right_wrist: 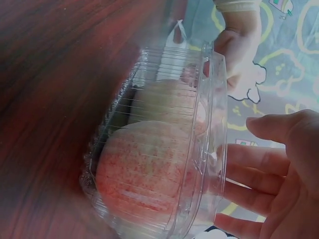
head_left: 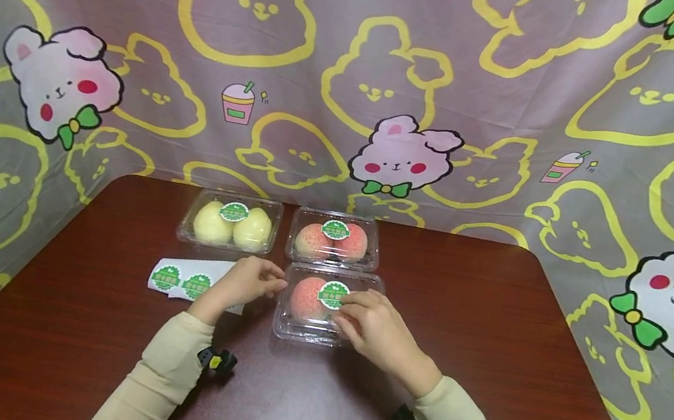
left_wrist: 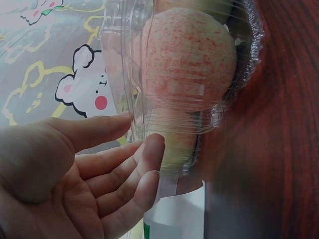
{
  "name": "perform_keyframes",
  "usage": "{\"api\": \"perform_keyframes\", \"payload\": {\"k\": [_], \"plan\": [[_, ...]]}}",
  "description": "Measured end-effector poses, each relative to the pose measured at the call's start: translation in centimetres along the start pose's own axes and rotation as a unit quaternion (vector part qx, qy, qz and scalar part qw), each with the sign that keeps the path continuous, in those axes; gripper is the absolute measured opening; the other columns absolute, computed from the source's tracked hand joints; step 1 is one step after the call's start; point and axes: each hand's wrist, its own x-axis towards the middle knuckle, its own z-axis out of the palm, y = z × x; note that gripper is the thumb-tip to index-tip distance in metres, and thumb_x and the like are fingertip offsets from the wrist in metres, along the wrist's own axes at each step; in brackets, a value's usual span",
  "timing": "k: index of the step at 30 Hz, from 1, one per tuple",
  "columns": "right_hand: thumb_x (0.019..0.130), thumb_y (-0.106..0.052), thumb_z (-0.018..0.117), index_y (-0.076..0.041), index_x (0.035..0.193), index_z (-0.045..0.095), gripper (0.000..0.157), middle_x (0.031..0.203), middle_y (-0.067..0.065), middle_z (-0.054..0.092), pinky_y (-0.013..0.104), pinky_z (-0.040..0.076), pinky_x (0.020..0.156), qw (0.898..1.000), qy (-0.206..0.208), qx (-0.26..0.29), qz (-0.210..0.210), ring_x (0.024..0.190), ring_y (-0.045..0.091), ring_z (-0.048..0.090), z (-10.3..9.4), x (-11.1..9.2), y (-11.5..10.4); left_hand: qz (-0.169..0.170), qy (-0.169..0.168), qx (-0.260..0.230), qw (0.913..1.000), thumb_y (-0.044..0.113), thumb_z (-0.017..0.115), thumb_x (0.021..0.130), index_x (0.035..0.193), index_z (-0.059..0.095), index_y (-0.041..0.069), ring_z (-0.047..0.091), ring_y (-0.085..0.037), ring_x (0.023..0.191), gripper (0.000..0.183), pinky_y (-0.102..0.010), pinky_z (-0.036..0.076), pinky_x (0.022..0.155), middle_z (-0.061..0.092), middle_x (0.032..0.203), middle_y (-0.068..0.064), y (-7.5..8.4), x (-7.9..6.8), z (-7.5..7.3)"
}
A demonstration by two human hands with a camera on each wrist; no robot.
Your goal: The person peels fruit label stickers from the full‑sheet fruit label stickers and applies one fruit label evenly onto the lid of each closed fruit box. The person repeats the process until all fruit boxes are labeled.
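A clear plastic clamshell box (head_left: 290,328) with reddish peaches (head_left: 307,299) inside sits closest to the person. On its lid is a round green-and-white sticker (head_left: 332,295). My right hand (head_left: 385,331) lies over the lid's right part, its fingertips at the sticker's right edge. In the right wrist view those fingers (right_wrist: 254,181) reach along the lid, the thumb standing apart from them. My left hand (head_left: 247,283) is at the box's left edge, fingers loosely bent and palm empty in the left wrist view. Part of the fruit is hidden under the right hand.
A white sheet of round green stickers (head_left: 183,281) lies left of the box, partly behind the left hand. Behind stand another peach box (head_left: 331,261) and a box of pale yellow fruit (head_left: 227,242). A patterned curtain (head_left: 342,99) borders the brown table (head_left: 463,298).
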Motion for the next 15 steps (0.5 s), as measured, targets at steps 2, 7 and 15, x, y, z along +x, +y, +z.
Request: {"api": "perform_keyframes", "payload": {"k": [2, 7, 15], "plan": [[0.080, -0.021, 0.076, -0.009, 0.086, 0.075, 0.014, 0.092, 0.003, 0.074, 0.033, 0.053, 0.087, 1.000, -0.001, 0.011, 0.008, 0.090, 0.018, 0.068, -0.08, 0.02, 0.07, 0.003, 0.001, 0.002, 1.0000, 0.021, 0.065, 0.091, 0.107, 0.069, -0.002, 0.065, -0.015, 0.067, 0.028, -0.024, 0.045, 0.058, 0.073, 0.077, -0.013, 0.03, -0.05, -0.06], [0.080, -0.018, 0.076, -0.007, 0.091, 0.075, 0.015, 0.093, 0.004, 0.074, 0.033, 0.055, 0.084, 0.998, -0.010, 0.041, 0.045, 0.091, 0.018, 0.069, -0.26, 0.03, 0.29, 0.015, 0.006, 0.000, 0.9999, 0.020, 0.066, 0.090, 0.106, 0.069, -0.003, 0.066, -0.016, 0.067, 0.029, -0.024, 0.046, 0.058, 0.073, 0.077, -0.013, -0.01, -0.23, -0.32], [0.081, -0.013, 0.076, -0.005, 0.090, 0.074, 0.013, 0.089, 0.005, 0.073, 0.034, 0.055, 0.077, 0.991, 0.018, 0.075, 0.107, 0.086, 0.018, 0.067, -0.83, 0.19, 1.01, 0.024, 0.012, -0.009, 0.9996, 0.019, 0.065, 0.090, 0.108, 0.068, -0.004, 0.065, -0.014, 0.068, 0.029, -0.025, 0.047, 0.060, 0.073, 0.079, -0.014, -0.21, -0.32, -0.67]]}}
